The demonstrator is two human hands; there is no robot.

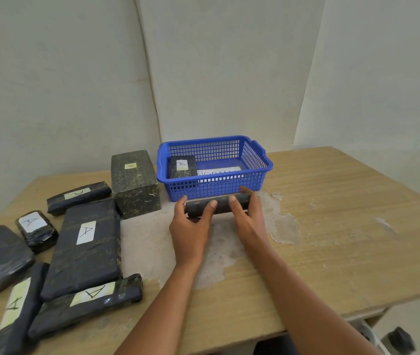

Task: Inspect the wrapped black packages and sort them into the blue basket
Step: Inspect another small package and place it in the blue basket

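Observation:
Both hands hold a long, narrow black wrapped package (221, 204) just in front of the blue basket (255, 180). My left hand (191, 226) grips its left end and my right hand (248, 219) its right end. Inside the basket lies one black package (182, 167) with a white "A" label, beside a white paper sign (219, 172). Several more black wrapped packages lie on the left of the table: a tall block (134, 184), a large flat one (86, 248), a small one (36, 230) and long narrow ones (78, 197).
The wooden table (344, 226) has a worn pale patch (152, 247) under my hands. Its front edge runs close at the lower right. White walls stand right behind the basket. A dark object (400, 340) sits on the floor at the lower right.

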